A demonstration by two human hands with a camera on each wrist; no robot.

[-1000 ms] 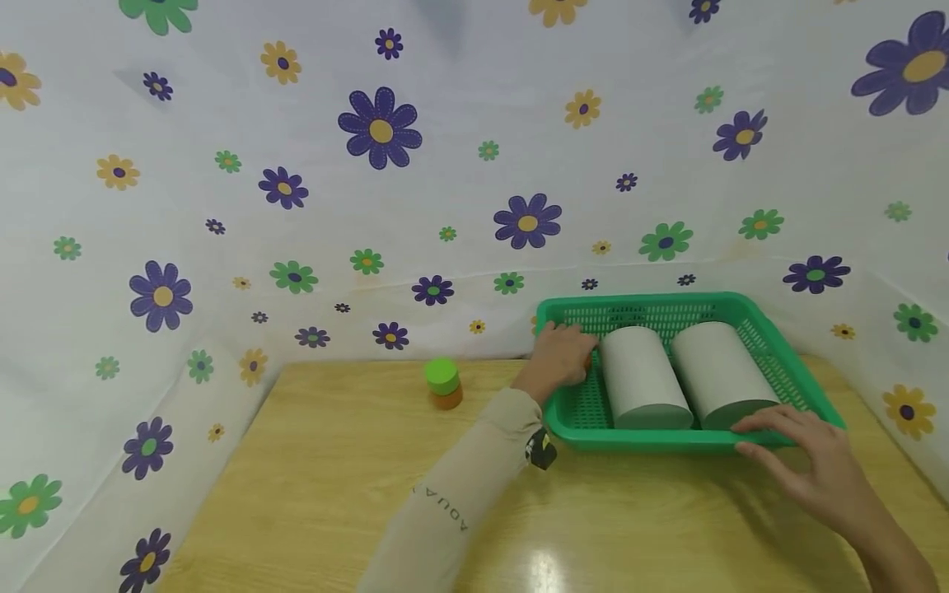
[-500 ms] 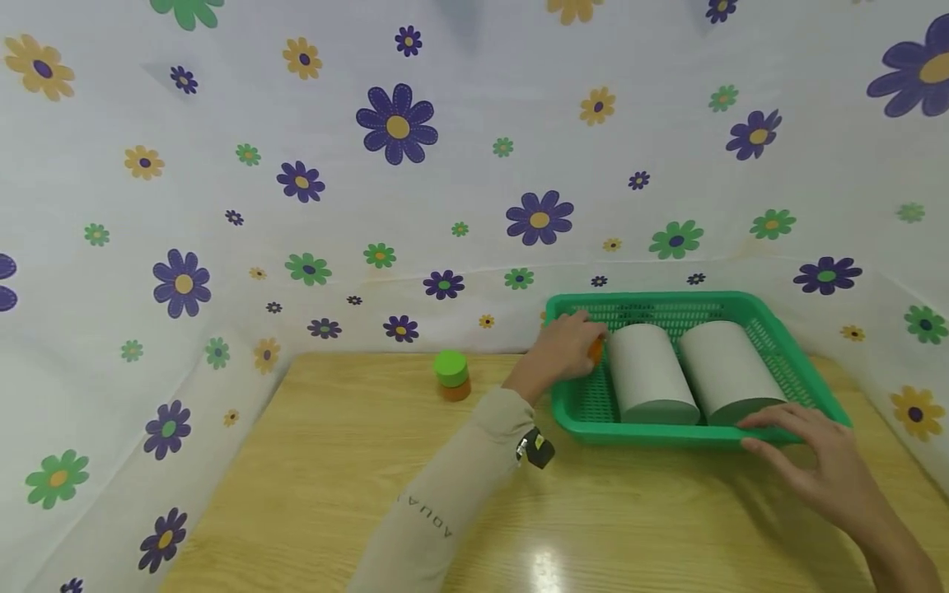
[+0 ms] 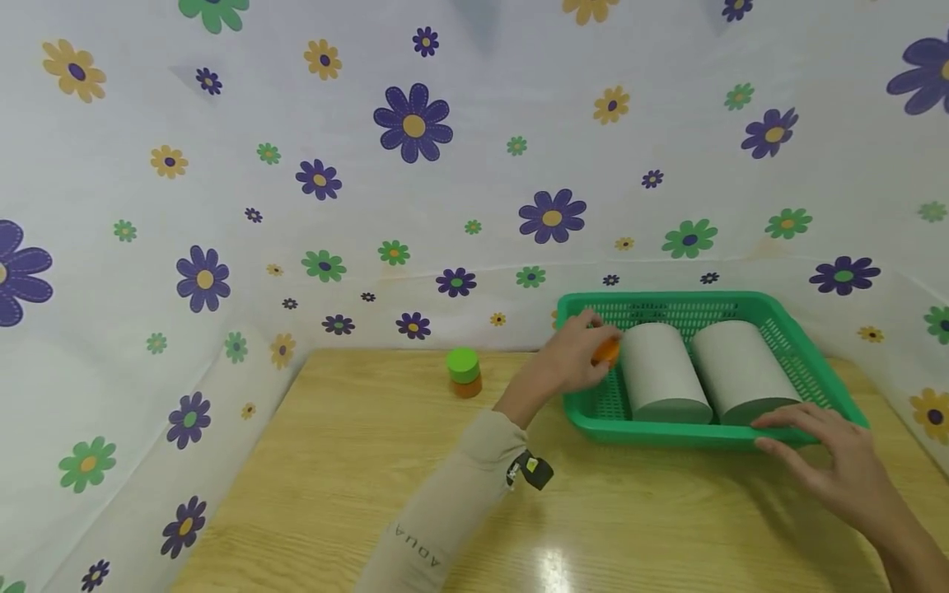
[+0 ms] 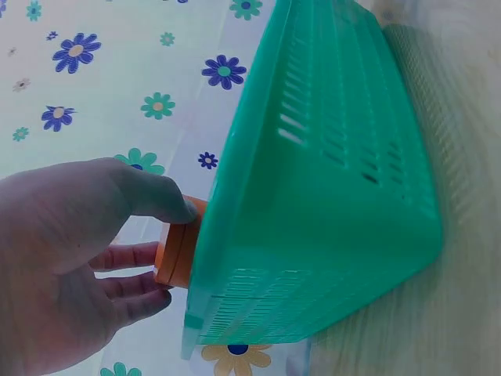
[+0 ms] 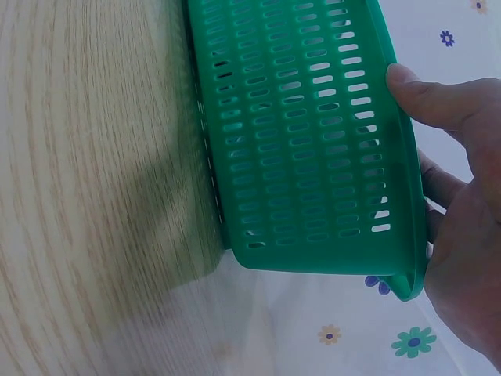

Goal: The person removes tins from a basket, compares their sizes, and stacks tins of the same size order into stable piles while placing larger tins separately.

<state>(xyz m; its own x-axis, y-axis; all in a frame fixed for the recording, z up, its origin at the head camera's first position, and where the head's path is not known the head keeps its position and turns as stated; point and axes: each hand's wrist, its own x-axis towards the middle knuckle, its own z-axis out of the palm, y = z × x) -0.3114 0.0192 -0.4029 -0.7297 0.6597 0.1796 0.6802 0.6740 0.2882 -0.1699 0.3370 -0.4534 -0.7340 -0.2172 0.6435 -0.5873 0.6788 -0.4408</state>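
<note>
Basket (image 3: 670,432) in green slotted plastic sits on the wood-look counter (image 3: 356,461), at 3 to 4 o'clock in the head view. Two white cylinders (image 3: 665,371) lie on their sides in it, side by side, their long axes running roughly from 11 to 5 o'clock, flat ends facing the near rim.

The hands are apart, each with its own hold. The left hand (image 3: 571,358) reaches over the 9 o'clock side of the basket and pinches an orange piece (image 3: 606,352) between thumb and fingers. That piece is just beside the nearer cylinder's far end — at rim height in the left wrist view, where its visible part is block-like, with a seam and a long axis from about 1 to 7 o'clock. The rim hides the rest, so its full shape and which end leads cannot be told.

The right hand (image 3: 838,461) grips the rim near the basket's 5 o'clock corner, thumb outside, fingers over the edge.

On the counter, at 9 o'clock from the basket and apart from it, stands a small container (image 3: 465,373) — bright green top, orange-brown lower part; its contents cannot be made out. Flower-printed sheeting (image 3: 334,107) rises behind at 12 o'clock.
</note>
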